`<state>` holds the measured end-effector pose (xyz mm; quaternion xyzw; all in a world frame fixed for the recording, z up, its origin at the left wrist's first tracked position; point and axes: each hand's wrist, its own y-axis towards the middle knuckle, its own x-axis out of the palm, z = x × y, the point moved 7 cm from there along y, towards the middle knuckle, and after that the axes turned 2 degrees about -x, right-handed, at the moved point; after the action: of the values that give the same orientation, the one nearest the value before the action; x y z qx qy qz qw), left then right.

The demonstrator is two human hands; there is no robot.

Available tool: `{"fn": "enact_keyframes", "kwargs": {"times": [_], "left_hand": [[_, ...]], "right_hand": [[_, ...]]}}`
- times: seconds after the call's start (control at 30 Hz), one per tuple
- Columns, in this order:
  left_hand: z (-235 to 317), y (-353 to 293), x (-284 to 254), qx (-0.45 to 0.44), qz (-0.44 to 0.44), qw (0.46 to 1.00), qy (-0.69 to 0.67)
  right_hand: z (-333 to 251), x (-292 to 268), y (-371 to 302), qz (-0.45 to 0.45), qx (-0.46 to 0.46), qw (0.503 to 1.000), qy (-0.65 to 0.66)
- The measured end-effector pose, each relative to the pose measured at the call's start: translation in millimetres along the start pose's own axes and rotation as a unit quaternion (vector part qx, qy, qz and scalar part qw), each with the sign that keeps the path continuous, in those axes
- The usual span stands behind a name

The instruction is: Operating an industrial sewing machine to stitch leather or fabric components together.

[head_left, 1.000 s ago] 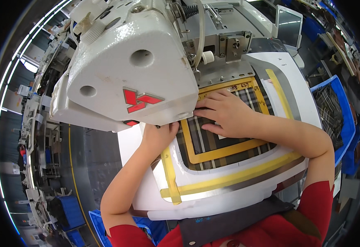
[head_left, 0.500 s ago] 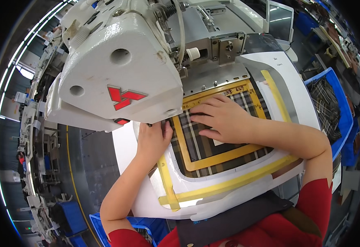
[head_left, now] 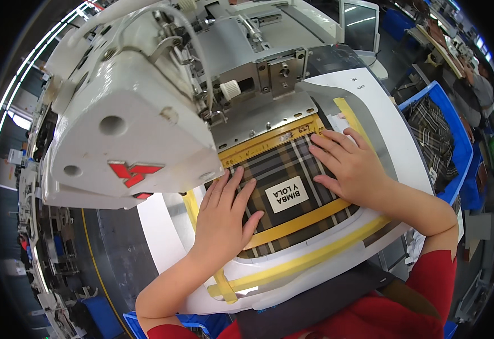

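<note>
A dark plaid fabric panel (head_left: 278,168) lies flat under a yellow rectangular clamping frame (head_left: 298,224). Sewn or laid on the panel's middle is a cream label (head_left: 286,195) with dark print, upside down to me. My left hand (head_left: 221,217) rests over the frame's left side, fingers spread, fingertips on the fabric beside the machine head. Across from it, my right hand (head_left: 351,169) lies over the frame's right side, fingers apart and fingertips on the plaid. Neither hand grips anything. The white sewing machine head (head_left: 140,124) hides the area beyond the left fingertips.
A metal clamp plate (head_left: 269,121) borders the frame's far side. Yellow tape (head_left: 315,251) crosses the white work board (head_left: 365,90). At right stands a blue bin (head_left: 461,152) of plaid pieces; another blue bin (head_left: 202,322) sits below the near edge. A screen (head_left: 360,25) stands behind.
My left hand has come from beside the machine head onto the frame and fabric, its fingers spreading. My right hand has shifted right, uncovering the label. The whole view has turned slightly.
</note>
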<state>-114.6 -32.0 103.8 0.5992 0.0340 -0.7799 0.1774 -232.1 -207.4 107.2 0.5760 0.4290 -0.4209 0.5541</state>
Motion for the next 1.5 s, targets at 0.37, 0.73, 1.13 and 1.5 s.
{"fn": "enact_keyframes", "kwargs": {"times": [0.37, 0.73, 1.13, 1.5], "left_hand": [[5, -3, -1, 0.014, 0.026, 0.999, 0.013], [5, -4, 0, 0.023, 0.036, 0.999, 0.018], [1, -8, 2, 0.015, 0.031, 0.998, 0.053], [9, -1, 19, -0.024, 0.017, 0.997, 0.077]], "right_hand": [[-4, -2, 0, 0.017, -0.015, 1.0, -0.017], [-4, 2, -1, 0.027, -0.022, 0.999, 0.002], [-7, 9, 0, 0.013, -0.029, 0.999, 0.002], [11, 26, -8, -0.003, -0.076, 0.997, 0.03]]}}
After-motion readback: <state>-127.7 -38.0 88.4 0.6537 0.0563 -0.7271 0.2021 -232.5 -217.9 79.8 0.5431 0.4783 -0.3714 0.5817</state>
